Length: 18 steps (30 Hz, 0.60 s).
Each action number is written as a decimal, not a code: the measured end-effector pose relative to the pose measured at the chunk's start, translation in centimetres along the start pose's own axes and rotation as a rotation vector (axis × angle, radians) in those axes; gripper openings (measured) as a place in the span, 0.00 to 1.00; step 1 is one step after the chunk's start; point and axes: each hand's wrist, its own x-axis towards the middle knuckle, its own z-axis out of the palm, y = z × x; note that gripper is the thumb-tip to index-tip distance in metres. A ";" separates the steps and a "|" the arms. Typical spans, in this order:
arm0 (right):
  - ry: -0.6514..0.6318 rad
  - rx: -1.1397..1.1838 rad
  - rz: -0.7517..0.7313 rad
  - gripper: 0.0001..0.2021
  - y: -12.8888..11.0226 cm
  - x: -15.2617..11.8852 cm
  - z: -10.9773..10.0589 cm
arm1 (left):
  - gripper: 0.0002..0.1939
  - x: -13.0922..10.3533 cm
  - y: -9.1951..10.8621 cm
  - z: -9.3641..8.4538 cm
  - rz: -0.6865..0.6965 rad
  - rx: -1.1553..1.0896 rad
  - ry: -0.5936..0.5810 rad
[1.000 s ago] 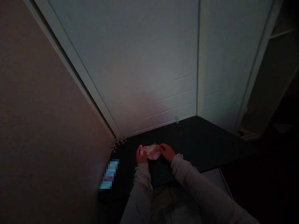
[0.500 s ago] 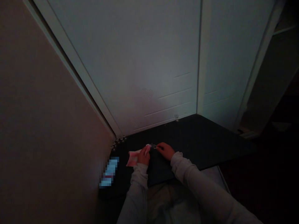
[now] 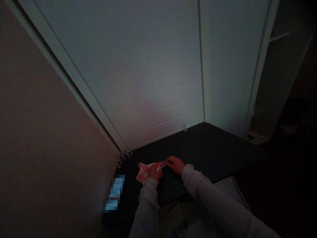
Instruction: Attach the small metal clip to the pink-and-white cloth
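A pink cloth or packet (image 3: pixel 143 172) is gripped in my left hand (image 3: pixel 155 172), its loose end sticking out to the left above the dark table. Just right of it, my right hand (image 3: pixel 175 164) pinches a small, shiny, clear-looking object (image 3: pixel 162 163) that touches the fingers of my left hand. What that small object is, I cannot make out in the dim light. Both hands are close together over the dark tabletop (image 3: pixel 198 148).
Several small glassy items (image 3: pixel 124 157) line the table's back left corner. Another small clear item (image 3: pixel 184 127) stands by the white panel (image 3: pixel 138 66). A bright, blurred-out rectangle (image 3: pixel 115 193) lies at the left edge, beside the wall (image 3: pixel 49 148).
The view has shifted slightly. My left hand has turned and moved closer to my right fingers, and the pink piece has tilted with it.
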 end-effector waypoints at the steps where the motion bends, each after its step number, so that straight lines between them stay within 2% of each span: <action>1: -0.008 -0.002 -0.003 0.10 0.0 0.0 0.0 | 0.18 0.0 -0.1 0.0 0.015 -0.004 -0.003; 7: -0.091 0.001 -0.021 0.11 -0.1 -0.1 -0.4 | 0.12 -0.4 -0.2 -0.3 0.058 0.016 0.062; 11: -0.090 0.008 -0.011 0.12 -0.3 -0.2 -0.4 | 0.10 -0.3 -0.7 -0.2 0.064 -0.004 0.095; 15: -0.028 0.037 0.031 0.12 -0.3 -0.2 -0.4 | 0.14 -0.3 -1.1 0.2 0.036 -0.070 0.245; 18: -0.043 0.064 0.024 0.12 -0.3 -0.2 -0.4 | 0.17 -0.5 -0.6 0.4 -0.071 -0.135 0.330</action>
